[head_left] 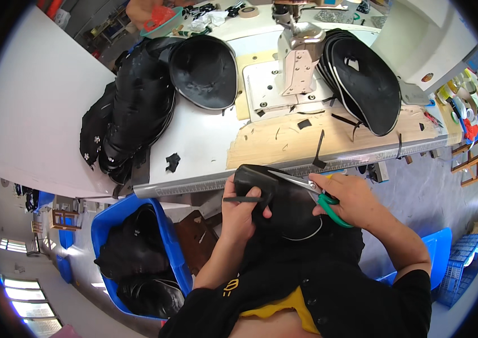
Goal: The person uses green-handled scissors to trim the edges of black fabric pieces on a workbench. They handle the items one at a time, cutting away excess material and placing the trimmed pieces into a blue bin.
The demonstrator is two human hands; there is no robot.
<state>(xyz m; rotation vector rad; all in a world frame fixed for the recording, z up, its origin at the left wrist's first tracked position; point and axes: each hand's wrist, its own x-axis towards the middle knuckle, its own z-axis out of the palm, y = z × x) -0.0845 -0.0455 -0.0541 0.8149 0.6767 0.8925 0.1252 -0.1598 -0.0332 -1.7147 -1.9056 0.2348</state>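
My left hand (238,213) is closed on a black, leather-like curved piece (292,205) with a pale edging, held over my lap just off the table's front edge. A narrow black strip (242,199) sticks out by my left thumb. Green-handled scissors (336,210) are in my right hand (354,197), its fingers around the handles. Their blades point left and reach the upper edge of the black piece; whether they are cutting into it I cannot tell.
A sewing machine (301,62) stands on the white table (194,135), which has a metal ruler (205,183) along its front. Stacked black pieces (365,84) lie right of it, more black pieces (140,101) left. Below left, a blue bin (180,259) holds black pieces.
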